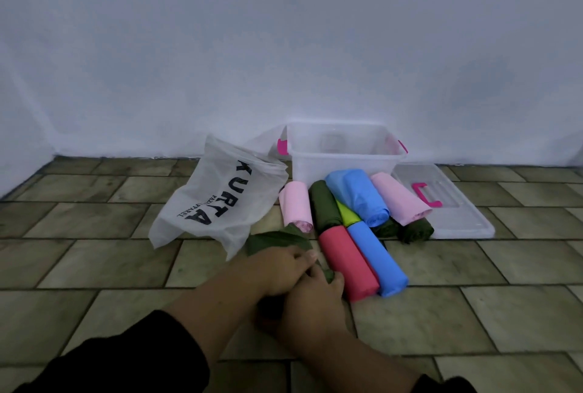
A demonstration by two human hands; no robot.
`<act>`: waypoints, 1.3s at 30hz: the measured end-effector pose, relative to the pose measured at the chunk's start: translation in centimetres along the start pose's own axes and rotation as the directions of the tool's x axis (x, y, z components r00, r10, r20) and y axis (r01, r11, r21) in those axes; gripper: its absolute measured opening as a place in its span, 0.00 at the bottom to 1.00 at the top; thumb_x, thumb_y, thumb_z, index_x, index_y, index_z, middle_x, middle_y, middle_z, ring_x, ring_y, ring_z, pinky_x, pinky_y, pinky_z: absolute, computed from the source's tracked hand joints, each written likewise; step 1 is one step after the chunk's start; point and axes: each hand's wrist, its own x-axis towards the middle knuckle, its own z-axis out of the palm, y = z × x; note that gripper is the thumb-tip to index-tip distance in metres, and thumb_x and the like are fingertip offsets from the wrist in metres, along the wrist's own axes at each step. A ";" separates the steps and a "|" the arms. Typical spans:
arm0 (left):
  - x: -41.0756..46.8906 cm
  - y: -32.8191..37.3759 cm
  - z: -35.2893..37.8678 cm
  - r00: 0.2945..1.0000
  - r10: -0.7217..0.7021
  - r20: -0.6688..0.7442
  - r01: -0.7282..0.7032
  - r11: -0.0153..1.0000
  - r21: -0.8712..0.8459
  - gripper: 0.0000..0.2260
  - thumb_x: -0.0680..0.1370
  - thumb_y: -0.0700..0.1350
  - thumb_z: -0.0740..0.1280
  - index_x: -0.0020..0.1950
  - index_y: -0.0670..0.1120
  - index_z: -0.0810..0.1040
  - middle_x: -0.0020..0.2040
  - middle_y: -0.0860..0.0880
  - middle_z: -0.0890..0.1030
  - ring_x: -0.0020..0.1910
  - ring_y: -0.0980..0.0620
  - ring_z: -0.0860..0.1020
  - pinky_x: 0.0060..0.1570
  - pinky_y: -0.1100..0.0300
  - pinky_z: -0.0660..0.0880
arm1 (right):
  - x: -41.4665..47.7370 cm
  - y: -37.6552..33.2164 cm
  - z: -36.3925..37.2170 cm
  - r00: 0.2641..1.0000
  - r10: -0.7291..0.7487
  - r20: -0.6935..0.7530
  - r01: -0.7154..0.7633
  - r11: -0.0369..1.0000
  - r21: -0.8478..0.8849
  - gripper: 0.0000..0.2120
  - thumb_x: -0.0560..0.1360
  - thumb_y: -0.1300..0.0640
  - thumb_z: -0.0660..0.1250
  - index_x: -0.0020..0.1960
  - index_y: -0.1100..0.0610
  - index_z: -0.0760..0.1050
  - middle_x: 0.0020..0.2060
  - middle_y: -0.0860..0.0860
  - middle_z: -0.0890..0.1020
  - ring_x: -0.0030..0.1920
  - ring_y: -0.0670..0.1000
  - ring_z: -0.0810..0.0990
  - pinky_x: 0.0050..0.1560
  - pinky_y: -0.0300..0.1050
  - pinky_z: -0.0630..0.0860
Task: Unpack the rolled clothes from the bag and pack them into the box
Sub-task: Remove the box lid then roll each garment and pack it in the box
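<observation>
1. On the tiled floor [94,222], against the far wall, stands a clear plastic box [345,152] with pink handles, empty as far as can be seen; its lid [454,203] lies flat just to its right.
2. A white bag [217,200] with black lettering slumps to the left of the box.
3. Rolled clothes [356,219] in pink, dark green, blue, yellow-green and red lie piled on the floor in front of the box.
4. A loose dark green garment [277,239] lies near the bag's mouth, under both hands.
5. The left hand [284,269] and right hand [315,301] overlap, both gripping that green cloth.
</observation>
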 end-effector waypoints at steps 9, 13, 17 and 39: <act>0.0 0.2 -0.3 0.998 -0.048 0.050 0.051 0.997 -0.056 0.32 0.79 0.64 0.44 0.73 0.45 0.67 0.73 0.42 0.68 0.71 0.46 0.66 0.72 0.54 0.59 | -2.4 3.1 -1.3 0.953 -0.270 0.134 0.283 0.955 -0.089 0.28 0.70 0.49 0.62 0.69 0.42 0.59 0.58 0.49 0.75 0.59 0.55 0.74 0.71 0.63 0.48; 0.0 0.2 -0.2 0.997 -0.041 0.067 0.043 0.999 -0.022 0.32 0.80 0.63 0.43 0.72 0.44 0.68 0.71 0.41 0.69 0.70 0.46 0.67 0.70 0.56 0.60 | -2.0 3.6 -2.2 0.944 -0.309 0.118 0.317 0.946 -0.058 0.27 0.68 0.50 0.64 0.65 0.41 0.61 0.53 0.46 0.78 0.56 0.53 0.77 0.71 0.60 0.49; 0.1 0.3 -0.2 0.996 -0.042 0.075 0.044 0.999 -0.017 0.32 0.80 0.62 0.42 0.72 0.43 0.69 0.71 0.41 0.70 0.70 0.46 0.68 0.69 0.57 0.60 | -1.1 4.2 -2.9 0.935 -0.303 0.182 0.314 0.949 -0.034 0.19 0.69 0.51 0.65 0.60 0.43 0.68 0.53 0.44 0.80 0.57 0.50 0.77 0.73 0.55 0.45; -4.0 -3.8 3.5 0.962 0.171 -0.215 -0.176 0.984 -0.003 0.12 0.75 0.52 0.65 0.57 0.57 0.69 0.59 0.53 0.75 0.52 0.56 0.71 0.48 0.62 0.66 | 1.6 5.1 -4.5 0.931 -0.238 0.275 0.163 0.949 0.272 0.11 0.70 0.50 0.72 0.45 0.47 0.69 0.44 0.48 0.79 0.45 0.49 0.77 0.43 0.43 0.72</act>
